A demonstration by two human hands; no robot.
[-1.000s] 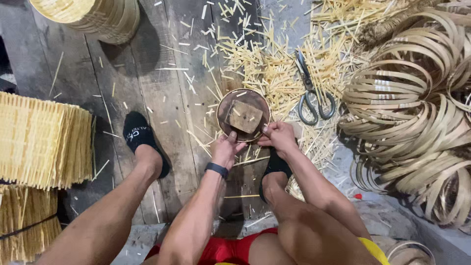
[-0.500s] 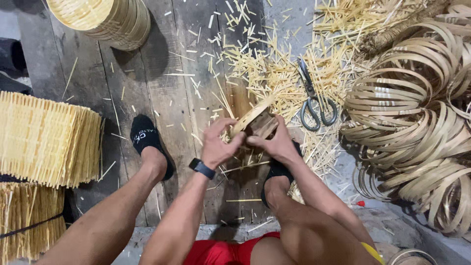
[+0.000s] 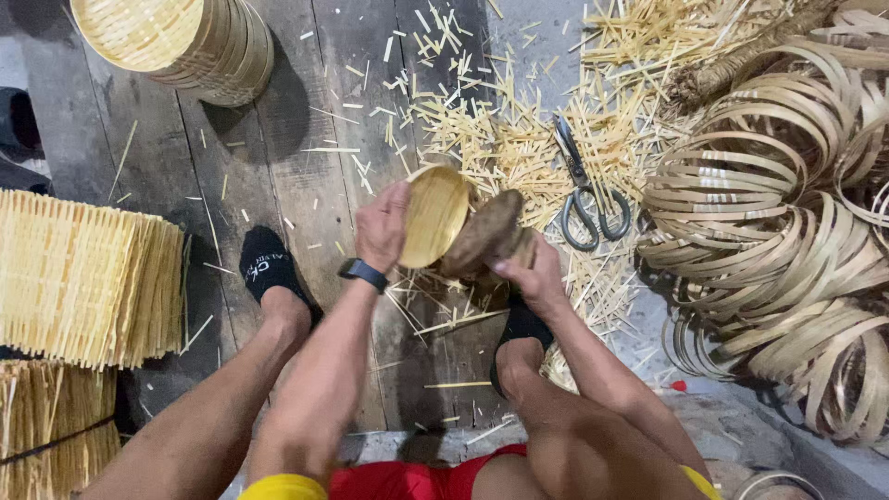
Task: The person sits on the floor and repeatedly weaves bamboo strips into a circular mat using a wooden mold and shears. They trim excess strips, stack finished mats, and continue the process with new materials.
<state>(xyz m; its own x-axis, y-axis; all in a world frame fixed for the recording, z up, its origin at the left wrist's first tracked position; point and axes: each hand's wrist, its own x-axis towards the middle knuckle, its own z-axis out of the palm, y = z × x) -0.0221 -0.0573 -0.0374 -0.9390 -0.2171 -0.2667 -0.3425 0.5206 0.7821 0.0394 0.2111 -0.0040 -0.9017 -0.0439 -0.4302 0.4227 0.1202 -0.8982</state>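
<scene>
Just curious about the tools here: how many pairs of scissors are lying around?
1. The scissors lie on the floor among cut bamboo slivers, between the person's hands and the bamboo hoops at right. More could be hidden under the slivers or hoops.

Person seen from above, with bare arms and bare legs. A dark smartwatch [image 3: 362, 273] sits on the left wrist. Black socks [image 3: 267, 268] with pale lettering cover both feet. Red shorts [image 3: 407, 480] and a yellow shirt hem [image 3: 282, 487] show at the bottom edge.

left hand [image 3: 384, 227] raised gripping, right hand [image 3: 530, 275] clasped
</scene>
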